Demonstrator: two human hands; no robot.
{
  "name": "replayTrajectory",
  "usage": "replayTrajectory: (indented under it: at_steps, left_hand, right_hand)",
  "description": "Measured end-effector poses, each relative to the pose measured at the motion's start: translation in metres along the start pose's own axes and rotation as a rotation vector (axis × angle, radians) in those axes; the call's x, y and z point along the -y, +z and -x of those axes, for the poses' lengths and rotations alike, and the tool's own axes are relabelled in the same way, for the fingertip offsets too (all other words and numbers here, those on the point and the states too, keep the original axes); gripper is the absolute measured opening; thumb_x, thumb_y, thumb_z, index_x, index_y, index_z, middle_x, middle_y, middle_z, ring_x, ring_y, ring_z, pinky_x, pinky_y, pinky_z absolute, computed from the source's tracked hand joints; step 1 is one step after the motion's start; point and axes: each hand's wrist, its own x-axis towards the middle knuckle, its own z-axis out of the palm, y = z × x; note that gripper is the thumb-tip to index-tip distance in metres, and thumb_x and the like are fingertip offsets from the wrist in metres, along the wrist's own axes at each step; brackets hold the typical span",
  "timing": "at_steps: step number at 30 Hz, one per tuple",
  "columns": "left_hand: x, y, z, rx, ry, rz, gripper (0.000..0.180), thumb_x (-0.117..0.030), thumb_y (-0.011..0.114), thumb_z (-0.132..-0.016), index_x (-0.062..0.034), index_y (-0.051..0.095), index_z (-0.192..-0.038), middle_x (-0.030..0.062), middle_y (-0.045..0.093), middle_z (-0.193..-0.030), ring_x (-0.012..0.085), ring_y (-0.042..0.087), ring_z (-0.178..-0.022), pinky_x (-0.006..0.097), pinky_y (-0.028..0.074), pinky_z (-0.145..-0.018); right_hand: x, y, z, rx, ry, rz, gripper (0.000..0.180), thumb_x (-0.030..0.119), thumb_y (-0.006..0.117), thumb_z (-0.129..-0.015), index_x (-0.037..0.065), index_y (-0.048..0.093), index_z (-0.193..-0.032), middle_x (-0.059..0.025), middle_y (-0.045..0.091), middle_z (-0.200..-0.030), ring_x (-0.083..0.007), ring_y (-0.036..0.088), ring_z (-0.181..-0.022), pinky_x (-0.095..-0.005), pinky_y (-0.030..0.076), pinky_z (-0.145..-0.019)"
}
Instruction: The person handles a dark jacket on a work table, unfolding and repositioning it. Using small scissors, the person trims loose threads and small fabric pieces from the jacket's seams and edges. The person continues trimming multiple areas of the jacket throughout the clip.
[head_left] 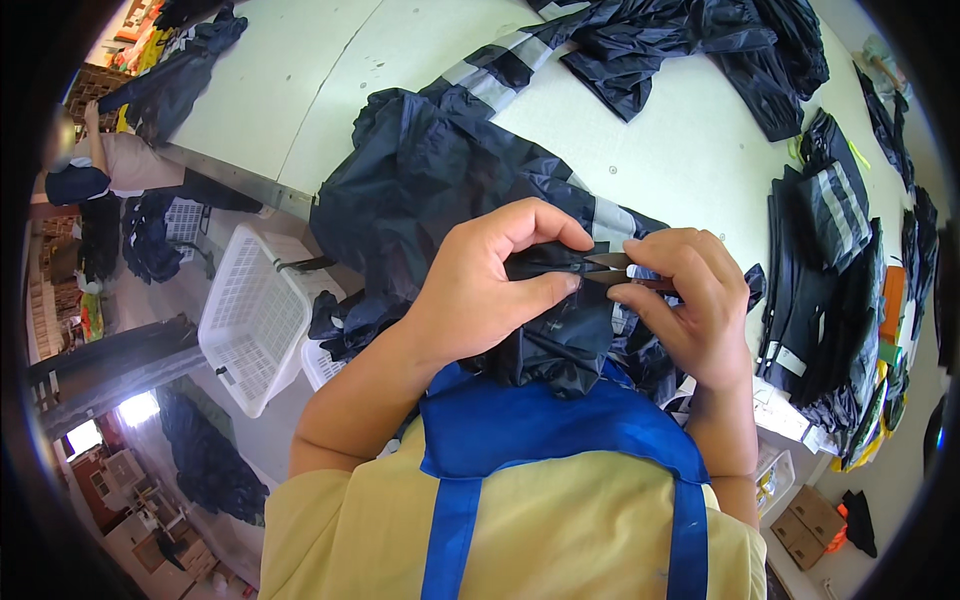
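Observation:
A dark navy garment [415, 185] with grey reflective bands lies bunched over the near edge of the table, part of it gathered against my blue apron. My left hand [490, 275] pinches a fold of its dark cloth between thumb and fingers. In my right hand [690, 290] is a small pair of thread snips [608, 268], held between thumb and forefinger. Its two metal blades point left, slightly apart, right beside the pinched fold. Whether the blades touch a thread cannot be made out.
More dark garments [690, 45] lie across the far side of the white table [330, 75]. Folded garments [815, 270] are stacked at the right. A white plastic basket [255, 320] stands on the floor at left. Beyond it, another person [125, 165] handles dark clothing. Cardboard boxes [808, 525] sit lower right.

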Motion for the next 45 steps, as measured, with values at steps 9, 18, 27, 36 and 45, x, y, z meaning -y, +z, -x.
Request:
replayTrajectory:
  at_steps: [9, 18, 27, 36, 45]
  left_hand:
    - [0.004, 0.002, 0.0, 0.028, 0.077, -0.137, 0.027, 0.007, 0.065, -0.077, 0.0011, 0.059, -0.102, 0.0053, 0.064, -0.099, 0.0106, 0.059, -0.095, 0.025, 0.046, -0.086]
    - [0.002, 0.003, -0.002, 0.017, 0.046, -0.091, 0.024, 0.0, 0.07, -0.079, 0.0013, 0.06, -0.101, 0.0054, 0.065, -0.097, 0.01, 0.06, -0.09, 0.024, 0.047, -0.082]
    - [0.012, -0.012, -0.013, -0.028, 0.107, -0.036, 0.007, -0.008, 0.061, -0.091, -0.0017, 0.057, -0.09, 0.0102, 0.067, -0.101, 0.0117, 0.061, -0.092, 0.025, 0.048, -0.082]
    - [0.03, -0.17, 0.075, -0.442, -0.142, -0.666, 0.017, -0.014, 0.063, -0.085, -0.0006, 0.062, -0.097, 0.0154, 0.062, -0.12, 0.0254, 0.057, -0.113, 0.037, 0.041, -0.098]
    - [0.055, -0.039, 0.009, 0.13, 0.143, -0.157, 0.112, -0.045, 0.085, -0.06, -0.005, 0.026, -0.145, 0.0192, 0.041, -0.14, 0.0305, 0.04, -0.129, 0.043, 0.033, -0.107]
  right_hand:
    - [-0.001, 0.004, 0.001, 0.034, 0.043, -0.056, 0.026, 0.014, 0.077, -0.068, 0.005, 0.066, -0.09, -0.0093, 0.064, -0.081, -0.0277, 0.06, -0.073, -0.0351, 0.047, -0.066]
    - [-0.014, 0.018, 0.014, -0.097, 0.178, -0.392, 0.024, 0.013, 0.077, -0.074, 0.004, 0.064, -0.092, -0.0078, 0.065, -0.084, -0.0134, 0.057, -0.069, -0.0246, 0.044, -0.065]
    - [-0.038, 0.032, 0.009, 0.143, 0.647, -1.189, 0.03, 0.009, 0.07, -0.079, -0.002, 0.057, -0.104, -0.0041, 0.062, -0.091, -0.0086, 0.058, -0.083, -0.0215, 0.046, -0.076]
    - [-0.066, 0.018, 0.025, -0.157, 0.619, -1.383, 0.032, 0.015, 0.068, -0.078, -0.003, 0.055, -0.101, -0.0063, 0.062, -0.086, -0.0121, 0.061, -0.075, -0.0233, 0.051, -0.071]
    - [-0.06, 0.031, 0.017, -0.182, 0.627, -1.46, 0.029, 0.013, 0.067, -0.075, -0.001, 0.054, -0.096, -0.0019, 0.057, -0.077, -0.0093, 0.056, -0.068, -0.021, 0.047, -0.065]
